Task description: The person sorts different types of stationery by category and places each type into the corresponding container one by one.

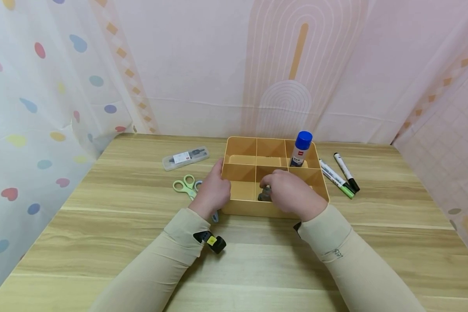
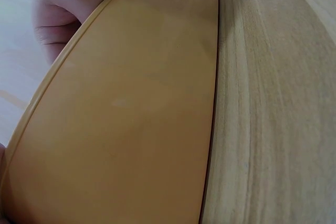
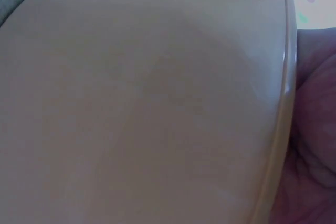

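An orange-yellow divided storage box (image 1: pixel 273 209) stands on the table. My left hand (image 1: pixel 214 188) holds its left side, with fingers at the rim. My right hand (image 1: pixel 290 190) reaches over the front wall into the front middle compartment. Its curled fingers are at a small dark grey object (image 1: pixel 264 194), partly hidden by the hand, its kind unclear. A glue stick (image 1: pixel 300 149) with a blue cap stands upright in the back right compartment. Both wrist views are mostly filled by the box's front wall (image 2: pixel 126 103); the right hand (image 3: pixel 317 103) shows beyond the rim.
Left of the box lie green-handled scissors (image 1: pixel 186 186), with a blue-handled tool (image 1: pixel 215 216) partly under the left hand. Behind them is a clear plastic case (image 1: pixel 186 157). Several markers (image 1: pixel 346 172) lie right of the box. A patterned curtain (image 1: pixel 195 65) hangs behind the table.
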Tool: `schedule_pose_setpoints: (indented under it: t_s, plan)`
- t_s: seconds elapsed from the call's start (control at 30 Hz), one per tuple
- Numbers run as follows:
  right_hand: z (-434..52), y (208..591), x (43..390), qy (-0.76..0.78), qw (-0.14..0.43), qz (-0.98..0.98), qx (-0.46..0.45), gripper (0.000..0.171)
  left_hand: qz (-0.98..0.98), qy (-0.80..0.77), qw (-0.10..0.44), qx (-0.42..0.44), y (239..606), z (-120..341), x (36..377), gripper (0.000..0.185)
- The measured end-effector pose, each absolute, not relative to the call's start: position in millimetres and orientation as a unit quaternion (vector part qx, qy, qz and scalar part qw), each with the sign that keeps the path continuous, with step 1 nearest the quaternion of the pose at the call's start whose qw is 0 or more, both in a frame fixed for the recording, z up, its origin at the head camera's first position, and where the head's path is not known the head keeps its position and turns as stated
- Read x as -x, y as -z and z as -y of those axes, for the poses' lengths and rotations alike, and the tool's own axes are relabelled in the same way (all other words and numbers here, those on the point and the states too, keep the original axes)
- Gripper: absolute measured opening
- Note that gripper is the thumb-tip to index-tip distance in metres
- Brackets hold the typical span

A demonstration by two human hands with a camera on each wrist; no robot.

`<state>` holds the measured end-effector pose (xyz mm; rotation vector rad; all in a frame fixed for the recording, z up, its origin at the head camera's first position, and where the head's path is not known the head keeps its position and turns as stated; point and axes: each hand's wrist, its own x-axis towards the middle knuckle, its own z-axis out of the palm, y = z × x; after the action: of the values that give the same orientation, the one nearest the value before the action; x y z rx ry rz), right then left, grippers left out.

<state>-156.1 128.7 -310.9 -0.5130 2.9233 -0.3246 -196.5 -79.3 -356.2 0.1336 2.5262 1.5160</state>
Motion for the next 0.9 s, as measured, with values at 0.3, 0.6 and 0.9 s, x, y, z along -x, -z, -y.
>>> schedule_pose_setpoints:
  t_s: [0.3,0.6,0.9]
  plan:
    - [-127.6,311.2,159.9,0.104,0.086,-0.976,0.173,0.026,-0.849,-0.517,0.092,-0.046,356.7,79.4,196.4,0.077]
    - [-126.4,310.3,159.2,0.106,0.091,-0.975,0.171,0.025,-0.843,-0.528,0.089,-0.05,355.7,78.6,195.9,0.077]
    - [-125.6,310.7,159.9,0.097,0.089,-0.975,0.18,0.023,-0.841,-0.531,0.09,-0.05,356.8,78.6,195.9,0.078]
